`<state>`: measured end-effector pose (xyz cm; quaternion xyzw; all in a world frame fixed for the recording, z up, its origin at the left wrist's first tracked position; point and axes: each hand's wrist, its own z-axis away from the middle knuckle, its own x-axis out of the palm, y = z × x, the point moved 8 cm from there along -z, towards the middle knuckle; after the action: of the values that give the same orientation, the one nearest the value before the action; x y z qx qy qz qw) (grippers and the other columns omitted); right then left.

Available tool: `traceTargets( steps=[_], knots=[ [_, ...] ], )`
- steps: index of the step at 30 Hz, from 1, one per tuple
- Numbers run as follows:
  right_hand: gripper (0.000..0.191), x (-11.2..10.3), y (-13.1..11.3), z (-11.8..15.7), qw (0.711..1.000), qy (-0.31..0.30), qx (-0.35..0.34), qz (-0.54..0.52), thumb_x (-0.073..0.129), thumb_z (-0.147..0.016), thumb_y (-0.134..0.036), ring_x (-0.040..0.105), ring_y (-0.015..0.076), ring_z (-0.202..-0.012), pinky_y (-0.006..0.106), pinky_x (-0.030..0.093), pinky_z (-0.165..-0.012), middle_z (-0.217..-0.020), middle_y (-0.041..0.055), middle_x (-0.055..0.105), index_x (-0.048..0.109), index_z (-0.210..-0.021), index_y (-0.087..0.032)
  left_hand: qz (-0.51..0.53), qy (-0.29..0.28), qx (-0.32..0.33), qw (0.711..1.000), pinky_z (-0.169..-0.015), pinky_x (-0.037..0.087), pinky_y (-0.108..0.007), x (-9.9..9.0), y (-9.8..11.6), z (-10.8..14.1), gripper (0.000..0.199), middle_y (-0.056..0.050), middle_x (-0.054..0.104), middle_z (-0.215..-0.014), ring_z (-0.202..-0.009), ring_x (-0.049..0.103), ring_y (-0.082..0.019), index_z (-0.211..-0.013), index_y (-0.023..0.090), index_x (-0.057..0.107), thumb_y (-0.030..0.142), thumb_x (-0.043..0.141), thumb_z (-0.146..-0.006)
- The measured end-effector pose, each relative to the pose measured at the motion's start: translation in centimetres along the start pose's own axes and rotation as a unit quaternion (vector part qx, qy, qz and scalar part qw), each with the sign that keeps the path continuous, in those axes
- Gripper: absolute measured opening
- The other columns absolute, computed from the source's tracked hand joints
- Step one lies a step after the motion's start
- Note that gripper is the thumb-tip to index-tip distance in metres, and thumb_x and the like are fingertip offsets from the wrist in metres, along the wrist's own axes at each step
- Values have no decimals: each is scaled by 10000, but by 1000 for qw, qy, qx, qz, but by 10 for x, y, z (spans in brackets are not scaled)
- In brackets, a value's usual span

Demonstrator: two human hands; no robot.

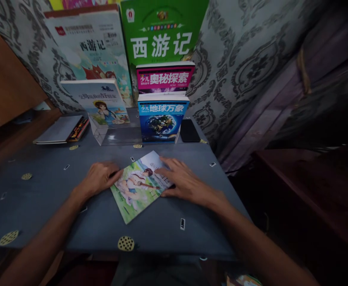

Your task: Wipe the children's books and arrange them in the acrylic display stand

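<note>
A thin book (141, 188) with a painted cover of a dark-haired figure holding a guitar lies turned at an angle on the cloth-covered table. My left hand (101, 177) grips its left edge, the thumb reaching onto the cover and the other fingers curled and partly blurred. At the right end, my right hand (186, 183) holds the book with fingers spread over the cover and the thumb along the lower edge. Beyond it, a clear acrylic stand (120, 136) bears a book with a girl on its cover (105, 105) and a blue book with a globe (161, 121).
A pink-topped book (165, 78), a large green book (165, 35) and a pale blue book (90, 51) stand upright behind. Stacked books (59, 129) lie at left, a dark phone (190, 131) at right. A curtain (260, 103) hangs past the table (51, 190).
</note>
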<state>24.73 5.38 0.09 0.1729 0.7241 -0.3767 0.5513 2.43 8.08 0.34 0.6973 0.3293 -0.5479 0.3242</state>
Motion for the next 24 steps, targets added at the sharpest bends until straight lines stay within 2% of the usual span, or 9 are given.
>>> traceTargets(
  steps=[4,8,10,13,15,17,20,24],
  knots=[
    [526,-2,23,4,999,6,37,3,734,-842,-348,329,381,-1439,588,347,-1117,-1575,140,364,586,-1338,-256,90,-59,49,993,-551,293,-261,4,20,2,485,-4,549,-560,-542,501,-114,-561,179,516,385,401,-984],
    [457,0,29,3,999,13,35,-3,567,-905,-218,368,340,-1428,560,358,-1121,-1544,150,417,573,-1362,-221,159,-93,100,978,-545,300,-256,9,45,3,506,9,524,-544,-525,489,-98,-531,173,488,366,414,-993],
    [454,-1,28,-2,999,34,35,-7,506,-929,-227,390,324,-1414,546,371,-1112,-1520,153,450,556,-1380,-205,166,-74,113,977,-549,312,-258,9,53,2,494,7,535,-553,-540,505,-105,-550,177,507,363,420,-999],
    [442,-2,25,-19,997,65,45,-9,446,-978,-281,418,314,-1389,531,380,-1100,-1472,167,500,530,-1399,-175,145,4,99,984,-576,355,-266,3,55,-4,432,-4,557,-593,-583,520,-129,-635,188,559,346,409,-1008],
    [431,-1,22,-34,996,73,51,-6,426,-995,-274,430,302,-1371,509,371,-1102,-1446,169,521,525,-1398,-160,116,57,83,988,-649,416,-286,-2,54,-9,367,-25,588,-674,-662,541,-154,-734,189,601,326,403,-1010],
    [421,3,20,-46,996,69,54,-2,420,-997,-241,466,287,-1320,485,374,-1091,-1400,157,556,520,-1398,-157,97,75,79,989,-769,472,-330,-1,56,-15,281,-72,649,-869,-831,585,-194,-893,182,640,310,416,-1005],
    [405,9,22,-54,995,71,65,11,422,-988,-195,523,271,-1191,442,409,-1033,-1284,136,610,538,-1374,-158,93,54,81,991,-928,490,-417,8,58,-22,273,-132,629,-1210,-1099,574,-256,-1149,185,625,311,435,-997],
    [387,10,36,-39,991,102,83,27,425,-986,-209,538,278,-1114,425,444,-977,-1218,153,618,562,-1338,-123,95,37,72,992,-1004,477,-482,19,54,-23,349,-136,590,-1324,-1186,553,-279,-1287,201,580,332,417,-1007]
  ],
)
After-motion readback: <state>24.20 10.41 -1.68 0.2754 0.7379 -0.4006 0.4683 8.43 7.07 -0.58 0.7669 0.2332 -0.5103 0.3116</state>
